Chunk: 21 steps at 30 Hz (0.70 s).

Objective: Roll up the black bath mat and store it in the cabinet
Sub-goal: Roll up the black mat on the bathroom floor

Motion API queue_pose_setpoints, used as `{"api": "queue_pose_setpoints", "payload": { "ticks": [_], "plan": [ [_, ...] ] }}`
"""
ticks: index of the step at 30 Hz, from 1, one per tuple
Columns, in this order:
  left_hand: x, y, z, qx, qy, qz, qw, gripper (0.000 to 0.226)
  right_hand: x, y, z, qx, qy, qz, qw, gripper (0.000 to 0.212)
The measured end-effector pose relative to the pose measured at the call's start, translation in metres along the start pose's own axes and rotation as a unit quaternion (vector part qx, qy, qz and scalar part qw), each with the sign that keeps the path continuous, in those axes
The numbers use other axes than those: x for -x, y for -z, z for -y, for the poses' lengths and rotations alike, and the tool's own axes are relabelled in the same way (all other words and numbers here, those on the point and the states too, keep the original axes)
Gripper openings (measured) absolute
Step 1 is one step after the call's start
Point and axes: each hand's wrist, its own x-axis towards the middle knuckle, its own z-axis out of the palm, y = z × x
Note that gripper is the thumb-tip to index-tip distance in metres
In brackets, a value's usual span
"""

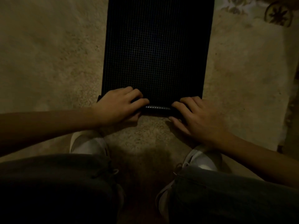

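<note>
The black bath mat, with a fine grid texture, lies flat on a beige floor and runs away from me to the top of the view. Its near edge is curled over into a thin roll. My left hand grips the roll's left end, fingers curved over the top. My right hand grips the right end the same way, thumb on the floor side. No cabinet is in view.
I crouch over the mat, with my knees in dark trousers and white shoes just behind my hands. A patterned light rug lies at the upper right. Bare beige floor spreads to the left.
</note>
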Motion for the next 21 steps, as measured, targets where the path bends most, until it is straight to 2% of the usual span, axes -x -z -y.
{"api": "queue_pose_setpoints", "payload": {
  "ticks": [5, 8, 13, 16, 21],
  "plan": [
    [-0.002, -0.007, -0.023, -0.046, 0.079, 0.046, 0.995, 0.053, -0.004, -0.008, -0.004, 0.021, 0.018, -0.053, 0.998, 0.034],
    [-0.008, -0.005, -0.019, -0.061, 0.088, 0.051, 0.993, 0.051, -0.008, -0.013, -0.006, 0.028, 0.015, -0.065, 0.997, 0.033],
    [-0.018, -0.006, -0.005, -0.04, 0.076, -0.002, 0.996, 0.036, -0.021, -0.011, -0.014, -0.021, -0.002, -0.066, 0.998, 0.034],
    [-0.023, -0.007, -0.001, -0.048, 0.088, -0.019, 0.995, 0.038, -0.031, -0.008, -0.018, -0.012, -0.009, -0.05, 0.999, 0.036],
    [-0.023, -0.007, 0.004, -0.095, 0.041, -0.072, 0.992, 0.026, -0.04, -0.006, -0.023, -0.005, -0.013, -0.016, 1.0, 0.037]
  ]
}}
